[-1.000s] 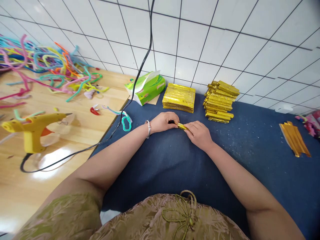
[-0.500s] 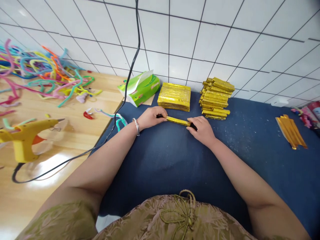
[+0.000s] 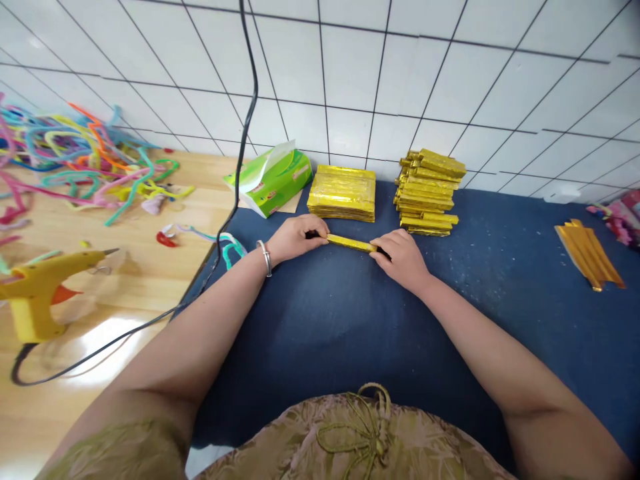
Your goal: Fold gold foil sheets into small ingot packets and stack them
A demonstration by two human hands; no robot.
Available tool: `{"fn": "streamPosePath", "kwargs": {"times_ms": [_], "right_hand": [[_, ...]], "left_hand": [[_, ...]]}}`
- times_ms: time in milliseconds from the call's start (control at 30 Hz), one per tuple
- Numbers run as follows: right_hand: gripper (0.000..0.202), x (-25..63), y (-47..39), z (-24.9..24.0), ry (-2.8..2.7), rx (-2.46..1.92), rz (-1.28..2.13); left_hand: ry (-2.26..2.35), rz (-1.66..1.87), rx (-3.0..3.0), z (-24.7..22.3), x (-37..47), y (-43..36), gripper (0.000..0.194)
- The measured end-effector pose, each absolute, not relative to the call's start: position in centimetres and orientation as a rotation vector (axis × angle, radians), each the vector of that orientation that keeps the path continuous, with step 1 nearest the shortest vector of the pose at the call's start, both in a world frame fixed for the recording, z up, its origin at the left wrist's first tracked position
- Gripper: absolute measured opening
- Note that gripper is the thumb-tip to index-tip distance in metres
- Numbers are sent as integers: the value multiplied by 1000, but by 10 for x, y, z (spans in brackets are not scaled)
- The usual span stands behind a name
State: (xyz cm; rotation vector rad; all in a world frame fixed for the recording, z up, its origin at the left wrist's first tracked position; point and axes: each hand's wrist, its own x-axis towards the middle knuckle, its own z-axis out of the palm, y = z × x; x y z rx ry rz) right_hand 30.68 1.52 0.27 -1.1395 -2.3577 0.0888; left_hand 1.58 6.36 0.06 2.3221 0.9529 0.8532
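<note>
A narrow gold foil strip (image 3: 350, 243) lies crosswise between my hands, just above the dark blue surface. Its left end is pinched by my left hand (image 3: 299, 238), which has a silver bangle at the wrist. My right hand (image 3: 401, 257) grips the other end between thumb and fingers. Behind my left hand sits a neat stack of flat gold foil sheets (image 3: 342, 191). Back from my right hand is a pile of folded gold strips (image 3: 430, 193).
A green tissue pack (image 3: 275, 179) stands by the tiled wall. On the wooden table (image 3: 150, 267) at left lie a yellow glue gun (image 3: 40, 287) and tangled coloured pipe cleaners (image 3: 85, 150). A black cord (image 3: 247, 127) hangs across. More gold strips (image 3: 589, 255) lie far right.
The view has shifted slightly, so most things stand a little further left in it. Both hands still hold the gold strip in the same way.
</note>
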Motion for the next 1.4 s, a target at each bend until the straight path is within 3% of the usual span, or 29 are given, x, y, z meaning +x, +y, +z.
{"fn": "streamPosePath", "kwargs": {"times_ms": [667,1400], "right_hand": [[19,308,17,-1,-2349,-1143,109],[12,307,9,1,-2354,-1098,96]], "left_hand": [[1087,758,2384,-5,20,61,23],[1007,785,2325,-8,27,51,23]]}}
